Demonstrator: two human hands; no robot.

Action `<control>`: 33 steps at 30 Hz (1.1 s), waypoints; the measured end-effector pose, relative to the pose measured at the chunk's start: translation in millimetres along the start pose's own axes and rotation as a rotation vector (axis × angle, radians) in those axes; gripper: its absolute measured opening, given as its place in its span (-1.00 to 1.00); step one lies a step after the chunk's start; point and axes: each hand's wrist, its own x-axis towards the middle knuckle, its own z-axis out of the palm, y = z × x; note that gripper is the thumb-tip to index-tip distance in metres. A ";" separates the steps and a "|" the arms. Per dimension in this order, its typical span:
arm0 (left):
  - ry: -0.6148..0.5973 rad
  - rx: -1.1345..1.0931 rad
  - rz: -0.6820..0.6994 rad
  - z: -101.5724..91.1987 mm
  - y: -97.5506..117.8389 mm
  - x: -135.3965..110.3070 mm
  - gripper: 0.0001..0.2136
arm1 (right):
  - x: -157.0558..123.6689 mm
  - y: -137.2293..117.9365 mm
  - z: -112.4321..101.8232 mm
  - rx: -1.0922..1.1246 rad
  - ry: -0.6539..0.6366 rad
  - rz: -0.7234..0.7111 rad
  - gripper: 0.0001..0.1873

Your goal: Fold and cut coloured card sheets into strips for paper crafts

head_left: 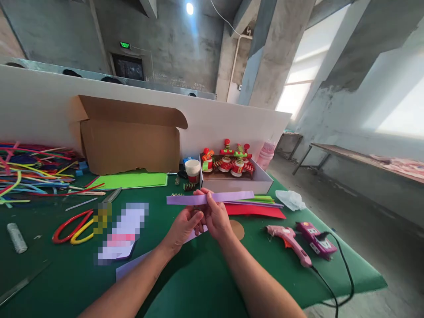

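Both my hands hold a long purple paper strip [228,197] level above the green table [205,282]. My left hand [183,227] pinches the strip from below near its middle. My right hand [215,214] grips it just beside the left, fingers curled over the top edge. A purple paper sheet [132,265] lies under my left forearm. Red, green and purple sheets [255,208] are stacked just beyond my right hand, and a brown cardboard disc [237,229] lies beside my right wrist.
A pink glue gun [288,240] with a black cord lies at right beside a purple device [316,240]. Red and yellow scissors [74,226] lie at left, pipe cleaners [29,172] far left. An open cardboard box [129,141], a paper cup [192,170] and a white box of toy figures [232,170] stand behind.
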 end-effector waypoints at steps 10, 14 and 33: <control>0.243 0.108 0.011 -4.5 5.0 -9.7 -0.45 | -10.8 7.9 13.4 -0.208 -0.127 -0.105 -0.38; 0.395 0.149 -0.002 -10.9 6.7 -10.2 -0.45 | -6.9 9.7 11.8 -0.234 -0.140 -0.160 -0.33; 0.421 0.227 0.057 -18.3 14.0 -8.9 -0.47 | 1.5 2.3 3.2 -0.301 0.017 -0.269 -0.42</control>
